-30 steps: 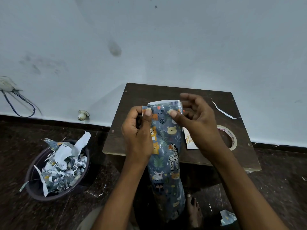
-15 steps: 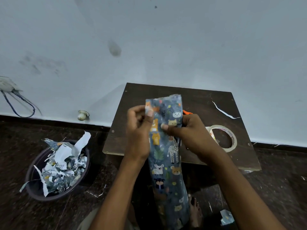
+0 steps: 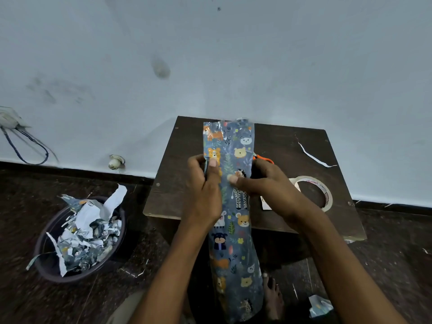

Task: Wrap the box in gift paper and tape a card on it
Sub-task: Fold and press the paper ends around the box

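Both thumbs pinch the long blue animal-print gift paper [image 3: 233,206]: left hand [image 3: 205,192] at its edge, right hand [image 3: 264,185] across it, over the dark wooden table [image 3: 292,148]. Behind: orange scissors [image 3: 265,158] (mostly hidden), beige tape roll [image 3: 327,195], scrap-filled round basin [image 3: 50,272].

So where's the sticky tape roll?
In the head view, the tape roll lies flat on the right side of the small brown table, near its front edge, just right of the right hand and a white card.
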`<state>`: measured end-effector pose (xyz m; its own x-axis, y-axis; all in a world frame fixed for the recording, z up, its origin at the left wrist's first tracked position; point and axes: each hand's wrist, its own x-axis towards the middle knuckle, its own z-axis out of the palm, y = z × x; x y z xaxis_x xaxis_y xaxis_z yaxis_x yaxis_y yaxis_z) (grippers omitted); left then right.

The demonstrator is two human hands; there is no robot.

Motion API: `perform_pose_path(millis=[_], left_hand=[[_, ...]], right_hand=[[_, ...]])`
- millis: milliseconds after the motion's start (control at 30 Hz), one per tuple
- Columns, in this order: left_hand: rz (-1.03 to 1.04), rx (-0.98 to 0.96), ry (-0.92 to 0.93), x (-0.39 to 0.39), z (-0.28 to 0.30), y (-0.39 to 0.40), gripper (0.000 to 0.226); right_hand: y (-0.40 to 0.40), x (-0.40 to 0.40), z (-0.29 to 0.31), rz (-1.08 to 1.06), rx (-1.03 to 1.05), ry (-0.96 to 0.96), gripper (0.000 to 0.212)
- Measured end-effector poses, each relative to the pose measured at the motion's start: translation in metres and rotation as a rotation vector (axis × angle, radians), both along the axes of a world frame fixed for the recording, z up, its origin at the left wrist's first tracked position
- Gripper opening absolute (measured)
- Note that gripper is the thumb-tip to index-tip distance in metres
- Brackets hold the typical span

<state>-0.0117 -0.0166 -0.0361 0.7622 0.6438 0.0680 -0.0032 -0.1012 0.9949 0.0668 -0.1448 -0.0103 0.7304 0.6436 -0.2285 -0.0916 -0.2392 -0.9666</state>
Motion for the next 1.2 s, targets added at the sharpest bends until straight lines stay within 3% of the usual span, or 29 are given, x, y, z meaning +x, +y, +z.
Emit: perform_pose_path(millis=[133, 233, 333, 533, 800, 1000, 1200], left_hand=[[0.050, -0.051, -0.007, 0.000, 0.006, -0.003, 0.020], [0.055, -0.103, -0.025, 0.000, 0.007, 0.000, 0.026], [0.081, -0.324, -0.047, 0.002, 0.005, 0.006, 0.026], [0.128, -0.653, -0.061, 0.000, 0.008, 0.017, 0.032], [0.141, -0.641, -0.087, -0.002, 0.012, 0.015, 0.028], [0.102, -0.500, -0.099, -0.001, 0.009, 0.015, 0.028], [0.115, -0.453, -0.115, 0.001, 0.008, 0.011, 0.027]], right_hand=[[0.000, -0.003, 0.004, -0.050, 0.028, 0.016, 0.029], [0.001, -0.005, 0.007, -0.148, 0.064, 0.026, 0.033], [0.002, -0.006, 0.006, -0.232, 0.065, 0.016, 0.043], [0.001, -0.008, 0.008, -0.205, 0.143, -0.038, 0.031], [0.002, -0.009, 0.012, -0.219, 0.182, -0.071, 0.025], [0.004, -0.005, 0.009, -0.312, 0.183, -0.084, 0.026], [0.003, -0.001, 0.010, -0.293, 0.189, 0.027, 0.019]])
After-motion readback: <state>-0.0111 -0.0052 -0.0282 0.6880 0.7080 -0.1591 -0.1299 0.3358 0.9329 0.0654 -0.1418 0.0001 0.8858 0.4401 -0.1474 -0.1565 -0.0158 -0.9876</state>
